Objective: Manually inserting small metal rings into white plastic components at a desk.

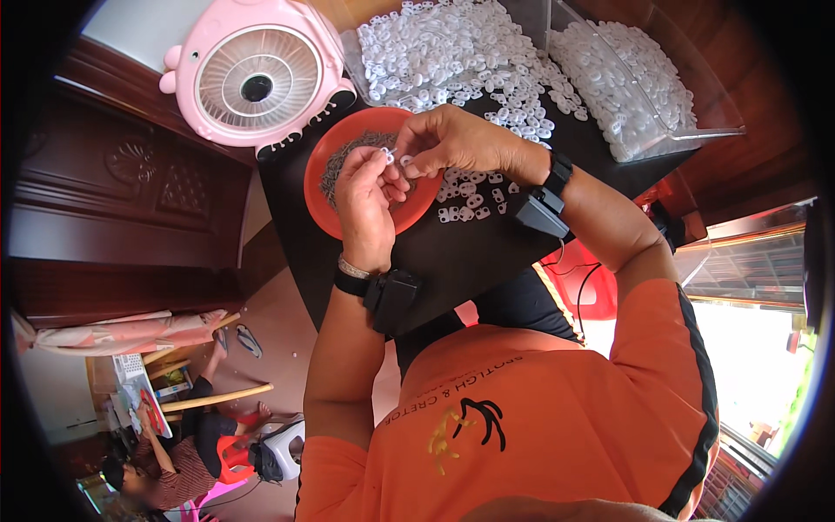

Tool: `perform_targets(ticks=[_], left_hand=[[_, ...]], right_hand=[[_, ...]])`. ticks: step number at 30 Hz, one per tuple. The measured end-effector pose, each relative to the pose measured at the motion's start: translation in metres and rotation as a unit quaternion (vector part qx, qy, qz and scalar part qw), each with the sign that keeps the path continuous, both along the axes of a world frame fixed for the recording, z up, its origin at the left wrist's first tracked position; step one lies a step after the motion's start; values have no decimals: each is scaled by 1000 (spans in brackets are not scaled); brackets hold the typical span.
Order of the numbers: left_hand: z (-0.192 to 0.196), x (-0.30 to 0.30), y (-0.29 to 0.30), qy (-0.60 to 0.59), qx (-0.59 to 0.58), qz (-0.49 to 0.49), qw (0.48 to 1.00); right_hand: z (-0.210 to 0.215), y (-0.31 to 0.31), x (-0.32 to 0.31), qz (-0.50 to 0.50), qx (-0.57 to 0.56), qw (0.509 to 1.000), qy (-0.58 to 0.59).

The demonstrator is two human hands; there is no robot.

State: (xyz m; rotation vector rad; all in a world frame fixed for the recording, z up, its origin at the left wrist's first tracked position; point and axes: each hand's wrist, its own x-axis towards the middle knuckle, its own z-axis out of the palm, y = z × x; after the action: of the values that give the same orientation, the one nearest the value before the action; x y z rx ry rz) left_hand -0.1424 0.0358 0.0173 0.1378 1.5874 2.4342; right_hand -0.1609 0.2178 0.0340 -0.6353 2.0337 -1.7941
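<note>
Both my hands meet over an orange bowl point(424, 202) that holds many thin grey metal pins or nails point(333, 178). My left hand point(367, 196) is closed, its thumb and finger pinching a small white plastic piece with holes point(388, 157). Close by, my right hand point(454, 143) has its thumb and fingers pinched together. Whatever lies between those fingertips is too small to make out. To the right of the bowl, several loose white pieces point(467, 189) lie on the dark table point(348, 270), below my right wrist.
A pink animal-shaped fan point(326, 52) stands left of a heap of white pieces point(435, 48). At the right is a clear bin point(687, 143) full of them. A person point(178, 465) sits by a small table at the lower left. A red stool point(578, 283) is beyond the table edge.
</note>
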Motion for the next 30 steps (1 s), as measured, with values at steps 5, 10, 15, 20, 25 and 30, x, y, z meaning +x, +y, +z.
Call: perform_targets(ticks=[5,10,15,20,25,30], left_hand=[[1,3,3,16,1,40,999],[1,2,2,12,15,42,999],[0,1,3,17,13,30,999],[4,2,6,27,-15,52,998],[3,-1,1,30,-24,44,998],[2,1,3,32,-35,34,998]], right_hand=[[2,-4,5,-23,-22,999,10],[6,-7,10,-25,-18,999,30],[4,-9,11,-16,-29,996,83],[5,-7,11,-13,-26,994,102],[7,-2,10,-25,-25,996,84],[1,4,-1,-42,-67,996,31]])
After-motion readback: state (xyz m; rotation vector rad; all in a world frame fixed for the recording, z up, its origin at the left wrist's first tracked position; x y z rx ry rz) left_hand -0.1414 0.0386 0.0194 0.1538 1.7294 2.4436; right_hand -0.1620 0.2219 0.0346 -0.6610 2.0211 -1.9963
